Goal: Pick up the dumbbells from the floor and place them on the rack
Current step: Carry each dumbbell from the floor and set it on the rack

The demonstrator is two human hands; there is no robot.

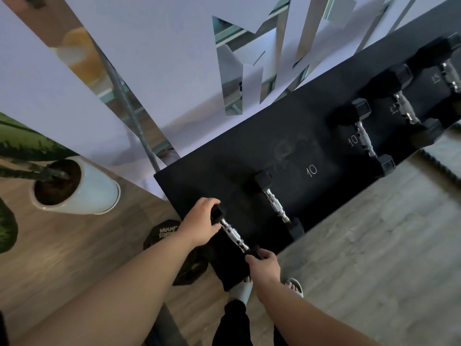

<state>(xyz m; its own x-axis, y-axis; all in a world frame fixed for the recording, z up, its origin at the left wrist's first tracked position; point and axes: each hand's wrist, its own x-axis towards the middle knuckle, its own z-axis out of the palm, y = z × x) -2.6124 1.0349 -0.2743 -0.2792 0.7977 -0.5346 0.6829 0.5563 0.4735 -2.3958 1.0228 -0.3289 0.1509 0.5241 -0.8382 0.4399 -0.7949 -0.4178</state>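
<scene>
A small black hex dumbbell [234, 236] with a chrome handle lies at the near left end of the black rack [249, 151]. My left hand [199, 224] is closed around its far head, and my right hand [265, 267] grips its near head. Beside it on the rack rests a second small dumbbell [277, 208]. Farther right along the rack sit a dumbbell marked 10 [365, 138] and two marked 15 [405, 108] [450, 73]. A painted "10" slot [311, 170] lies bare between them.
A white plant pot [82, 191] with green leaves stands on the wooden floor at the left. A black weight plate [162, 233] lies on the floor under my left arm. My sandalled feet [294, 287] are below the rack's front edge. Mirrored wall panels rise behind.
</scene>
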